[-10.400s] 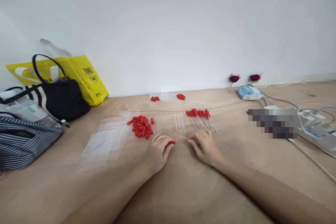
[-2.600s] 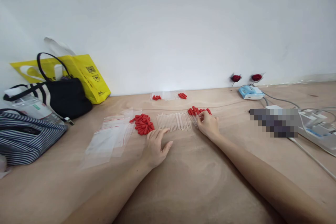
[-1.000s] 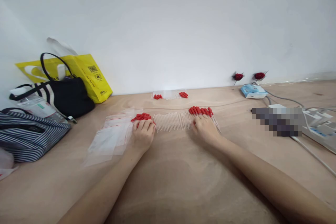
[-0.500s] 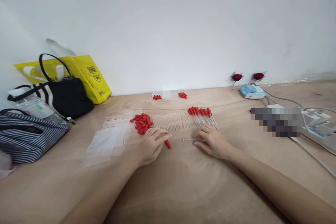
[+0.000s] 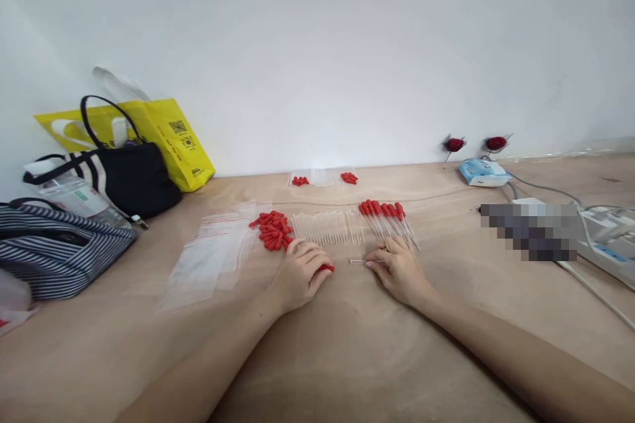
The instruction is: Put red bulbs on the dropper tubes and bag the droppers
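My left hand (image 5: 303, 272) is closed, its fingertips around a small red tapered cap (image 5: 326, 268), partly hidden under them. In my right hand (image 5: 399, 269), thumb and fingers pinch a thin pale stick (image 5: 357, 262) that points left towards the cap, a short gap apart from it. Just beyond the left fingers lies a pile of red caps (image 5: 272, 230). A row of thin pale sticks (image 5: 325, 227) lies between the hands and the wall. Farther right, above my right hand, several sticks with red caps on their far ends (image 5: 381, 210) lie side by side.
Clear zip bags (image 5: 203, 258) lie left of the pile. Another bag (image 5: 325, 176) with red caps lies near the wall. A striped pouch (image 5: 64, 254), black bag (image 5: 136, 182) and yellow bag (image 5: 186, 145) stand left. A blue packet (image 5: 483, 172) and power strip (image 5: 610, 244) are right.
My left fingers have closed over the red cap that lay loose on the table. My right hand has brought its fingers together on the thin stick. The view has shifted slightly.
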`<state>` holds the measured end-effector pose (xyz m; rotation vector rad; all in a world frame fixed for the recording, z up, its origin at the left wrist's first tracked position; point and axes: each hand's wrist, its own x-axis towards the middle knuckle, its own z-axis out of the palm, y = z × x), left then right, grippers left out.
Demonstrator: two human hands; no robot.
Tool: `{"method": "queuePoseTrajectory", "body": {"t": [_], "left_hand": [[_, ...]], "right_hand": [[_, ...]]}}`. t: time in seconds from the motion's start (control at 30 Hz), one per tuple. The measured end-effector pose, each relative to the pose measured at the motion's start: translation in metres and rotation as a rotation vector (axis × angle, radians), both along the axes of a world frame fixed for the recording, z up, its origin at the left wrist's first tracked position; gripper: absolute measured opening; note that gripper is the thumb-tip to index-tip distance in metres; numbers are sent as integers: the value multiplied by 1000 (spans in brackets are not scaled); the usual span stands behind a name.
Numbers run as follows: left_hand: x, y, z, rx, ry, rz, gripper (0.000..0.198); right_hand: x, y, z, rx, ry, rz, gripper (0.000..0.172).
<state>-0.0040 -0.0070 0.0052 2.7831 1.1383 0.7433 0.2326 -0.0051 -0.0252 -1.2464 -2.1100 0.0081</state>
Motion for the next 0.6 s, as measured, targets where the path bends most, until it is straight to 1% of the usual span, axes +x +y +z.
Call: {"method": "queuePoseTrajectory", "body": {"t": [0.1, 0.23, 0.4, 0.6], "left_hand": [[4, -6, -2, -33, -55, 81, 9], [7, -7, -7, -35, -112, 133, 9], [8, -7, -8, -21, -118, 134, 10], [9, -9, -7, -5, -129, 120, 12]], "right_hand": [[-3, -6, 6, 19, 23, -29, 19], [-12, -15, 14, 4, 45, 36, 20], [-24, -21, 16, 20, 31, 91, 19], [-25, -21, 14, 16, -11, 133, 16]]}}
